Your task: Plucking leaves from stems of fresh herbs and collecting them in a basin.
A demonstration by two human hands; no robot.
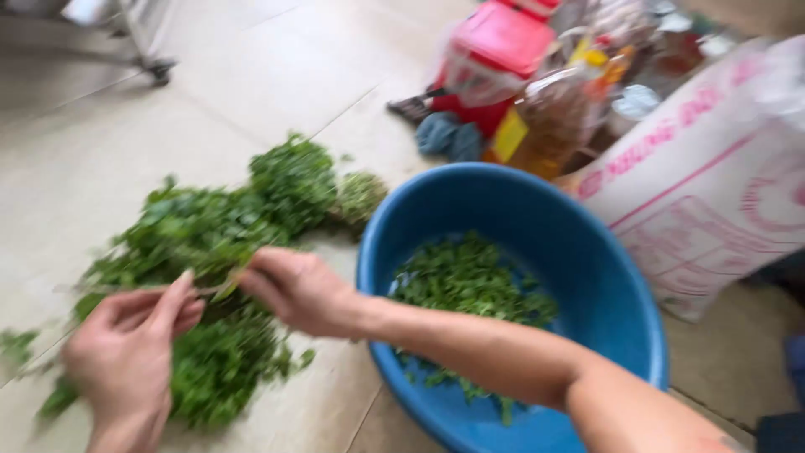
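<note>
floor layout, as you look down: heap of leafy greens [218, 243] on the tiled floor [84, 151], left of the basin [579, 268]. picked leaves [470, 277] lie in the basin. your left hand [126, 352] and right hand [293, 289] sit over the heap, your right forearm crossing the basin's near rim. printed sack [713, 184] right of the basin. bottles and bags [553, 92] behind the basin.

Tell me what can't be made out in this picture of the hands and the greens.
Head view:
- The stem between left hand and right hand: motion blur hides it.
- The pile of greens: leaf kind blurred.
- The blue basin: near rim cut off by the bottom edge, forearm covers part.
</note>
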